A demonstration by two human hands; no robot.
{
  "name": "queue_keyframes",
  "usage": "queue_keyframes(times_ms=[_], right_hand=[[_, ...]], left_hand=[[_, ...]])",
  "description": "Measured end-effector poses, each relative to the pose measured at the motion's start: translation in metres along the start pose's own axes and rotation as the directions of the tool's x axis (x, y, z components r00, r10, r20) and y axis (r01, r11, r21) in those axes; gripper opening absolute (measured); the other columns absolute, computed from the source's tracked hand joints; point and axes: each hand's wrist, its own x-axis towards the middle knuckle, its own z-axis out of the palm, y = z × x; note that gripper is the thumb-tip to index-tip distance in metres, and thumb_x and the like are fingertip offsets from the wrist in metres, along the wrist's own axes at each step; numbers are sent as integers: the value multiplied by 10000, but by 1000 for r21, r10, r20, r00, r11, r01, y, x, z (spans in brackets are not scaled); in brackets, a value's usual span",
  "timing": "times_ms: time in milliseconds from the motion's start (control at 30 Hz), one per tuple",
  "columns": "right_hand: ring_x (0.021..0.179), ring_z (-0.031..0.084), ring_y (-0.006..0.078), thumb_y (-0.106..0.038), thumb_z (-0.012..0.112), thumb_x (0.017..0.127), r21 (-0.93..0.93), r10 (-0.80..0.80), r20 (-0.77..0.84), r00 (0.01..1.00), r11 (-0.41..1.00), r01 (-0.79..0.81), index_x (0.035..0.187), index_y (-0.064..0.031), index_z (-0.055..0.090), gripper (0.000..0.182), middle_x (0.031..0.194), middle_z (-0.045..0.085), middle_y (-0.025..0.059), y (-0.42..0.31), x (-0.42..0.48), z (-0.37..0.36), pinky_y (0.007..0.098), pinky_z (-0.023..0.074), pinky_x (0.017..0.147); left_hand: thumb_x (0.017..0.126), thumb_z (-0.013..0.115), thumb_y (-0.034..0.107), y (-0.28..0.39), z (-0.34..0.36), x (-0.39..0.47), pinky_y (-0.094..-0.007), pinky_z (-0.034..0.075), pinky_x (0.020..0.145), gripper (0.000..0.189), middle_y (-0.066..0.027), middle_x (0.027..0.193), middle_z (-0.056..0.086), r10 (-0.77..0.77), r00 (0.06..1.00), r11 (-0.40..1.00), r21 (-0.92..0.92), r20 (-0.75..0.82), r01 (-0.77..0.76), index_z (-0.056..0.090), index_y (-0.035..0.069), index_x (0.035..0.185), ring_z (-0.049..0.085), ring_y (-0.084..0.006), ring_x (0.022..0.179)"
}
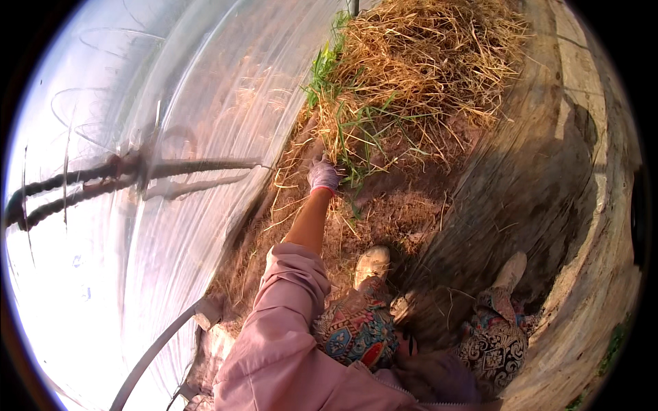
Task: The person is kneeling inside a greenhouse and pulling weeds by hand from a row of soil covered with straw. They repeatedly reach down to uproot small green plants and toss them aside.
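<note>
My left hand (323, 173), in a pale knitted glove with a red cuff edge, reaches down to the soil beside the plastic sheeting. Its fingers are partly hidden by dry straw and green grass blades (354, 169) at the near edge of a straw heap (426, 56). Whether the fingers grip any of these stalks cannot be told. The arm wears a pink sleeve pushed up to the elbow. My right hand is out of view; before me on that side are a patterned trouser leg and a shoe on the ground.
Clear plastic sheeting (205, 128) rises along the left, with a curved pole (154, 349) and a block (208, 312) at its lower edge. A packed dirt strip (493, 205) runs on the right. My shoes (372, 263) stand below the straw.
</note>
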Motion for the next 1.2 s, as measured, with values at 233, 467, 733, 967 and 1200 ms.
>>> queue_keyframes(times_ms=[233, 467, 733, 967, 1200], right_hand=[[753, 558, 217, -185, 654, 663, 90, 6, -40, 999, 996, -3, 906, -130, 601, 255, 819, 574, 83, -34, 16, -18, 324, 444, 667], [746, 560, 241, -167, 631, 663, -109, -288, 12, 958, 952, 287, 909, -109, 589, 257, 845, 573, 78, 13, -1, 3, 334, 445, 655], [735, 556, 300, -172, 552, 695, -114, -202, -91, 975, 975, 191, 930, -69, 555, 256, 803, 572, 133, -7, -9, 17, 363, 444, 639], [784, 550, 341, -141, 507, 731, 5, -210, -219, 953, 976, 216, 968, -40, 539, 260, 822, 568, 176, 1, -26, 15, 368, 438, 673], [774, 539, 364, -193, 491, 769, -198, -356, -345, 868, 932, 304, 970, -50, 513, 248, 837, 561, 196, 5, -43, 27, 418, 438, 652]], left_hand=[[702, 482, 42, -54, -37, -42, -378, 435, 791, 366, -157, 1101, 497, 208, 955, 931, 256, 213, -260, 491, 75, 1067, 505, -318, 969], [589, 687, 242, -223, -46, -168, -379, 407, 838, 615, -155, 1199, 391, -271, 959, 936, 212, -77, 282, 428, 121, 1133, 431, -324, 1050], [630, 649, 296, -189, 19, -190, -407, 418, 789, 535, -202, 1097, 474, -268, 961, 962, -76, -68, 263, 453, 94, 1085, 476, -373, 981], [738, 506, 212, -120, -97, -170, -426, 435, 740, 307, -195, 967, 550, 138, 979, 970, 181, 150, -164, 490, 65, 1008, 531, -356, 893], [733, 470, 108, -43, -293, -278, -413, 455, 689, 250, -205, 919, 519, 395, 918, 780, 537, -27, -320, 464, 39, 974, 544, -353, 841]])
